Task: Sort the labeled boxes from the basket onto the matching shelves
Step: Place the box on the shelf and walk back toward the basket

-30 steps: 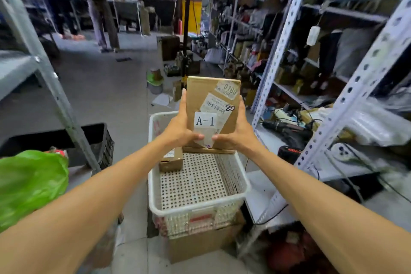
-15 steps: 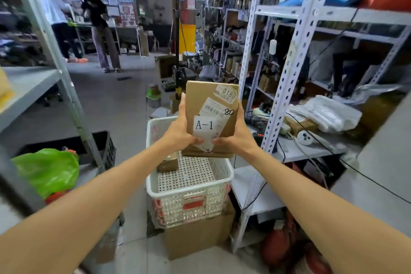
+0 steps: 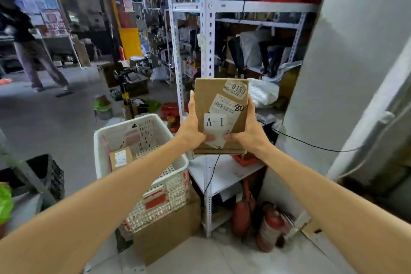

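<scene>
1. The box is out of the basket. It is held upright in the air before the rack, with its A-1 label facing the wearer. The step in hand looks to be reading that label and finding the matching shelf.
2. To do it well, keep the label turned toward the eyes until a shelf is chosen. Then check the shelf's own tag against A-1 before letting go.
3. No shelf tags can be made out here, perhaps through blur, so this rack may not be the right one.
4. Carry with both hands until the box sits flat on a board. The shelves in sight are crowded, and a black cable runs just beside and below the box, so pick a bare patch and avoid the cable.
5. A second box lies in the basket by its left wall, so sorting is not finished.
6. The left hand grips the box's left side, thumb pressed on the front near the lower edge and fingers up along the side.
7. The right hand mirrors it on the right side.
8. Both forearms reach forward and converge on the box.
</scene>
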`<action>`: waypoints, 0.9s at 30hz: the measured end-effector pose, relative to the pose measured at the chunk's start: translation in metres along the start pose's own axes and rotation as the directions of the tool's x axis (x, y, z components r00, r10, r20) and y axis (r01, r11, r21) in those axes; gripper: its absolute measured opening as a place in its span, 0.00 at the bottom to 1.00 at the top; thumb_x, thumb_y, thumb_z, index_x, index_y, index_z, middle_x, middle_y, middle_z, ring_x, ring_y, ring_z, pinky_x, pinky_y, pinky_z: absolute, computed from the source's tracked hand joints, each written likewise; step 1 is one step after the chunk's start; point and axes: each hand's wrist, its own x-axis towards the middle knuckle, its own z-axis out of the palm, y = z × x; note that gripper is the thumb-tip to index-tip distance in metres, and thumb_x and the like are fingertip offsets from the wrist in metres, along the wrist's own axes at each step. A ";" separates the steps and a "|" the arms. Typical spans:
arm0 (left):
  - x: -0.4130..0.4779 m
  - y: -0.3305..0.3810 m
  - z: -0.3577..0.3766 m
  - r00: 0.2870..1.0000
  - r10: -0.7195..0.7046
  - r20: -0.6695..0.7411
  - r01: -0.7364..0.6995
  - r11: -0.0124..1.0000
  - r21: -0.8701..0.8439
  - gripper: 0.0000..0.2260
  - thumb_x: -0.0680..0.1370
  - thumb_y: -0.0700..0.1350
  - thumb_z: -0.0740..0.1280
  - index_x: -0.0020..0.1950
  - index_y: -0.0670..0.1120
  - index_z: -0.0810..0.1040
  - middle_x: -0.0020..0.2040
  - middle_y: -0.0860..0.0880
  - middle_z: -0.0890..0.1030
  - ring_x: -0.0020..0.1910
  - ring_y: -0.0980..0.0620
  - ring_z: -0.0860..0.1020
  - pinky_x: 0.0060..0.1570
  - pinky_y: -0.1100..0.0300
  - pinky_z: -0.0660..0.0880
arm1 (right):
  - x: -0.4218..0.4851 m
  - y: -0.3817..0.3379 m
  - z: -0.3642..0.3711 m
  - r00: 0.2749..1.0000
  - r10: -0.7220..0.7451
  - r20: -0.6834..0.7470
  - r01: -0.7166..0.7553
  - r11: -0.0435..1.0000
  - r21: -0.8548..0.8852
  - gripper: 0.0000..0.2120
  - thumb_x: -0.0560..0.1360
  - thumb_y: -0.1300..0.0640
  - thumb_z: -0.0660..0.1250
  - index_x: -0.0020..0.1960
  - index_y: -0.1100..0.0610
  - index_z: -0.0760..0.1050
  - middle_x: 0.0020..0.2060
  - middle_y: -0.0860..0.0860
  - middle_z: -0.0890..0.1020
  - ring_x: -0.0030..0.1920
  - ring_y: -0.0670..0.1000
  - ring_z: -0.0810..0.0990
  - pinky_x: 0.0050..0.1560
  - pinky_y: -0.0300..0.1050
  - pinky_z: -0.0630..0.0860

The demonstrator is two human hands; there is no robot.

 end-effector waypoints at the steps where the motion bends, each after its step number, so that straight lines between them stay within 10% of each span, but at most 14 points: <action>1: 0.008 0.007 0.013 0.999 0.021 0.027 -0.021 1.000 -0.009 0.58 0.68 0.32 0.74 0.75 0.53 0.29 0.64 0.50 0.71 0.64 0.52 0.70 0.62 0.57 0.68 | -0.004 0.004 -0.016 0.999 0.015 -0.038 -0.016 1.000 -0.017 0.61 0.61 0.68 0.78 0.77 0.46 0.40 0.65 0.47 0.71 0.67 0.50 0.70 0.70 0.55 0.67; 13: 0.075 0.142 0.181 0.804 0.414 0.427 -0.335 0.909 -0.250 0.56 0.68 0.31 0.74 0.76 0.49 0.31 0.74 0.45 0.62 0.70 0.51 0.63 0.66 0.61 0.62 | -0.078 0.023 -0.196 0.819 0.162 -0.550 -0.288 0.946 -0.151 0.60 0.66 0.67 0.77 0.78 0.50 0.34 0.70 0.50 0.67 0.65 0.45 0.66 0.67 0.45 0.64; 27: 0.027 0.284 0.320 0.252 0.762 0.596 -0.373 0.645 -0.667 0.60 0.67 0.31 0.74 0.74 0.60 0.28 0.70 0.46 0.68 0.68 0.47 0.68 0.65 0.45 0.69 | -0.215 -0.033 -0.282 0.262 0.097 -0.960 -0.702 0.702 -0.121 0.58 0.68 0.63 0.76 0.77 0.47 0.34 0.73 0.51 0.64 0.72 0.53 0.65 0.68 0.53 0.66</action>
